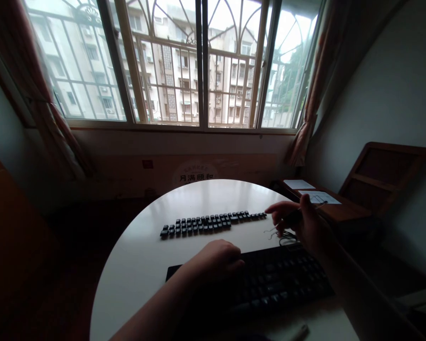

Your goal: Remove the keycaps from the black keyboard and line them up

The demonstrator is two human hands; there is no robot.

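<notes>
A black keyboard (270,270) lies on the round white table (128,265), with keys still on its right part and its left part in deep shadow. My left hand (222,255) rests over the keyboard's back edge, its fingers curled and partly hidden, so I cannot see what is in them. My right hand (307,222) is raised above the keyboard's back right, closed on a wire keycap puller (270,232) whose thin bent wires point left. Its index finger stretches towards the end of several rows of loose black keycaps (199,225) standing behind the keyboard.
A coiled black cable (287,238) lies behind the keyboard on the right. A blurred, pale stick-like thing (300,333) shows at the bottom edge. Right of the table stands a wooden chair (355,206) with papers (321,197) on it. Curtains (53,113) flank the barred window.
</notes>
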